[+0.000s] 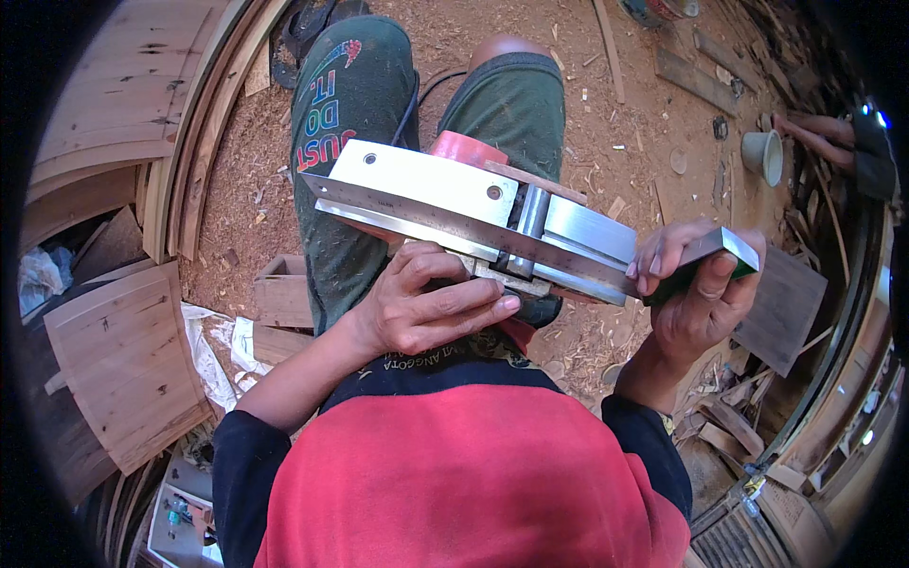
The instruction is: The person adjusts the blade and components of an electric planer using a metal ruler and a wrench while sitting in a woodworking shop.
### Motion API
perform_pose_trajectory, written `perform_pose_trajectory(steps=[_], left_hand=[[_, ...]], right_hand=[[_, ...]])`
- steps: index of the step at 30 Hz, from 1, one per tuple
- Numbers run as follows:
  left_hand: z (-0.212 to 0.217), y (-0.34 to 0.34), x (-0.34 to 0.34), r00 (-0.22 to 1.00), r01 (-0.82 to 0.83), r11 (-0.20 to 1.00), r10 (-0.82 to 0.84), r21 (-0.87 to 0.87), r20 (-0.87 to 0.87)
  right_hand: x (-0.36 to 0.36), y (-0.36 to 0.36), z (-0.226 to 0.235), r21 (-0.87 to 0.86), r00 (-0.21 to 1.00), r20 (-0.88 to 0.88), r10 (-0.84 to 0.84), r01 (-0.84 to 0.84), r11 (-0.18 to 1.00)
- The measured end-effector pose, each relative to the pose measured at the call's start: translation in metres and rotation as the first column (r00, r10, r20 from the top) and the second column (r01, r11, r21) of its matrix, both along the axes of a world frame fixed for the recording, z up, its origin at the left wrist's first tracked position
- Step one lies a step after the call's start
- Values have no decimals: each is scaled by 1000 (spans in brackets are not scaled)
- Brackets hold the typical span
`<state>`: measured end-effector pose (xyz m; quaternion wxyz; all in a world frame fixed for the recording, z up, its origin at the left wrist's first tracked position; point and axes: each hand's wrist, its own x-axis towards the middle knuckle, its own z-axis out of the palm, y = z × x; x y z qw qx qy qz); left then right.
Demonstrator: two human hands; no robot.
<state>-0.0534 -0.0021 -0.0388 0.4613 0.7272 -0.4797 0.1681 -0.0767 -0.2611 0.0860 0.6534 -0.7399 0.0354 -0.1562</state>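
An electric planer (421,180) lies upturned across my lap, its silver sole facing up and part of its red body showing beyond. The cutter drum (532,216) sits in the gap between the two sole plates. My left hand (426,301) is closed on the planer's near side, fingertips beside the drum. In my right hand (696,308) is a try square (729,244), held by its green and silver stock. The square's long steel blade runs on edge along the sole, across the cutter gap. My fingers partly cover the stock.
Wood shavings cover the dirt floor (606,123). Curved wooden panels (128,350) stand at the left, beside a small wooden box (284,289). A grey bucket (762,156) and another person's legs (819,137) are at the far right. Boards and offcuts lie along the right side.
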Motion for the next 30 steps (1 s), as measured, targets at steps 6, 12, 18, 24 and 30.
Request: perform_pose_trajectory(steps=[6, 12, 18, 24, 30], left_hand=[[1, -1, 0, 1000, -10, 1000, 10, -4, 5], [1, -1, 0, 1000, -7, 1000, 7, 0, -2], [0, -2, 0, 1000, -11, 1000, 11, -13, 10], [1, -1, -1, 1000, -5, 1000, 5, -2, 17], [0, 0, 0, 999, 8, 1000, -8, 14, 35]], right_hand=[[-2, 0, -3, 54, 999, -30, -11, 13, 998], [-4, -2, -4, 47, 999, -32, -1, 2, 999], [-7, -2, -6, 54, 999, -32, -17, 18, 998], [-9, 0, -5, 3, 999, -41, -15, 15, 1000], [-13, -2, -8, 19, 1000, -25, -5, 5, 1000]])
